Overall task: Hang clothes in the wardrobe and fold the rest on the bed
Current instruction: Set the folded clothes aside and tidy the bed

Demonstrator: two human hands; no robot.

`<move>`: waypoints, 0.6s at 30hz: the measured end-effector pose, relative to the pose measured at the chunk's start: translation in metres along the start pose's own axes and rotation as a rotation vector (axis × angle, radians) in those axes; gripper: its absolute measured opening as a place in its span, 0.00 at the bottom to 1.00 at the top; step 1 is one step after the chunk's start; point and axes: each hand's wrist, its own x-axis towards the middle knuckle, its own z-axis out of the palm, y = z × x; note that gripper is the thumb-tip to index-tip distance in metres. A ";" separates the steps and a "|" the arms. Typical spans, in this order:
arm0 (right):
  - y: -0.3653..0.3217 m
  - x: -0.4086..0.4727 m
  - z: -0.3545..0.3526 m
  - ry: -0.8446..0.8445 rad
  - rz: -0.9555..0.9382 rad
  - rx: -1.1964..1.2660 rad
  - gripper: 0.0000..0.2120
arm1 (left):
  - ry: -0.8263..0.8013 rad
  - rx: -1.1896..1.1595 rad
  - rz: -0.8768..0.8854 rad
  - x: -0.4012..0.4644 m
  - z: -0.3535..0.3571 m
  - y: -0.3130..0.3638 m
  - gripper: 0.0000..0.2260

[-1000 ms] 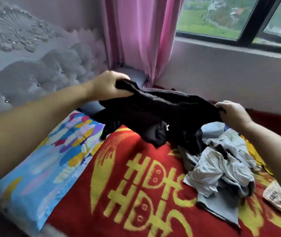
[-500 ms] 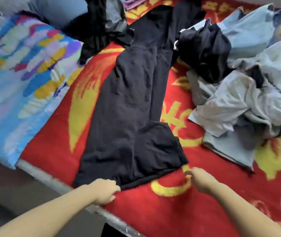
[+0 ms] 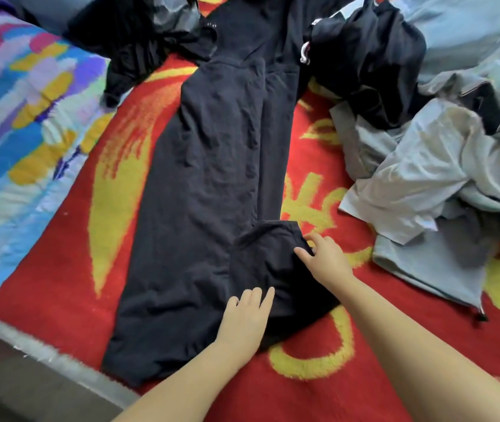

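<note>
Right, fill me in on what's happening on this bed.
A person is folding laundry. A pair of black trousers lies spread lengthwise on the red and yellow blanket, one leg end doubled back on itself. The left hand presses flat on the near end, while the right hand touches the edge of that doubled-back part. A heap of pale blue and grey clothes waits unfolded to the right, and a colourful pillow lies to the left.
</note>
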 end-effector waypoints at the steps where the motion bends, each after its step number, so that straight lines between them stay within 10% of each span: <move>1: -0.001 0.003 -0.002 0.016 -0.012 0.014 0.17 | 0.053 -0.011 0.019 0.002 -0.001 -0.005 0.30; 10: -0.008 -0.022 -0.017 0.283 -0.171 0.186 0.04 | 0.326 -0.417 0.194 -0.022 -0.019 -0.011 0.15; 18: 0.030 -0.018 -0.010 0.173 0.028 0.040 0.13 | -0.269 -0.390 0.128 -0.004 -0.005 -0.010 0.24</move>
